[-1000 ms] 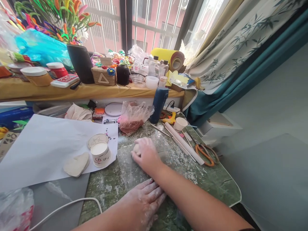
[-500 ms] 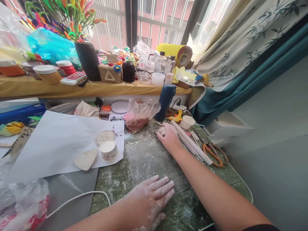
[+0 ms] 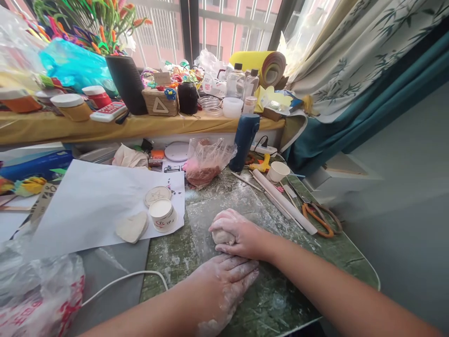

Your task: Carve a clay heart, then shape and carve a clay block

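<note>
A pale ball of clay rests on the clear plastic sheet, partly covered by my right hand, whose fingers curl over it. My left hand, dusted white, lies flat with its fingers stretched out just below, its fingertips close against the right hand. To the left, a heart-shaped clay piece lies at the edge of the white paper. Beside it stand a white lidded tub and a round disc with a star pattern.
At the right lie a rolling pin, orange-handled scissors, a paper cup and a yellow glue gun. A dark blue bottle stands behind, near a plastic bag of brown material. A white cable runs at the left.
My right hand has come from beside the rolling pin toward me with the clay ball, onto the plastic sheet by my left hand. My left hand stays flat. The view has shifted slightly.
</note>
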`<action>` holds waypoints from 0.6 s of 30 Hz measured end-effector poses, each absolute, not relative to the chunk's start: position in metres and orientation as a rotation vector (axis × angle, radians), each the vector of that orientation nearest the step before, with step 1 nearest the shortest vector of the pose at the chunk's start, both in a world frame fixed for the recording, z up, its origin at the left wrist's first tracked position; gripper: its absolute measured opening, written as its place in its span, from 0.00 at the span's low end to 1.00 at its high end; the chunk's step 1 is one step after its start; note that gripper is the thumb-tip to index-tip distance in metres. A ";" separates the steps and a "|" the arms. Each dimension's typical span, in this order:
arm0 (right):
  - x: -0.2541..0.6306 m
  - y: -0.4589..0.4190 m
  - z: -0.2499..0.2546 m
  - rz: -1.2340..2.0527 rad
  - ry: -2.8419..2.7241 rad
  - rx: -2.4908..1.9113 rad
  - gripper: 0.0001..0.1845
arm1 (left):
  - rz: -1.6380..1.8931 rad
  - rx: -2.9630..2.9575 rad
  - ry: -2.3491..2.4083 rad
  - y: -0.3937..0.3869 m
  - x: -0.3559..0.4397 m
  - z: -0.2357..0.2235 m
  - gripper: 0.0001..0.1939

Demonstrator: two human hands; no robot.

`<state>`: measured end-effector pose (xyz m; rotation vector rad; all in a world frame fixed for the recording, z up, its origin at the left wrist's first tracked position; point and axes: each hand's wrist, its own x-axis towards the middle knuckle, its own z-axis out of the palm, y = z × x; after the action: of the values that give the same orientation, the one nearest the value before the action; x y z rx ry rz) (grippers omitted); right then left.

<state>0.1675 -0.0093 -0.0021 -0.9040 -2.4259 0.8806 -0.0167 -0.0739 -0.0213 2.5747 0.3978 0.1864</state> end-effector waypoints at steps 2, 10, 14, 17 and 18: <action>0.171 -0.014 0.002 0.899 -2.443 -0.871 0.19 | 0.185 2.554 0.415 -0.075 -0.016 -0.018 0.32; 0.140 0.006 -0.010 0.873 -2.361 -1.001 0.18 | 0.182 2.493 0.359 -0.072 -0.020 -0.010 0.32; 0.113 0.020 -0.014 0.807 -2.294 -1.100 0.18 | 0.171 2.490 0.338 -0.071 -0.020 -0.005 0.33; 0.111 0.010 -0.007 0.915 -2.368 -0.926 0.18 | 0.235 2.495 0.388 -0.074 -0.019 -0.010 0.33; 0.113 0.005 -0.005 0.969 -2.405 -0.856 0.18 | 0.250 2.496 0.427 -0.075 -0.019 -0.012 0.33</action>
<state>0.1126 0.0049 -0.0046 -0.8556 -2.4048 0.9691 -0.0190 -0.0753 -0.0120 2.4961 0.4271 0.2498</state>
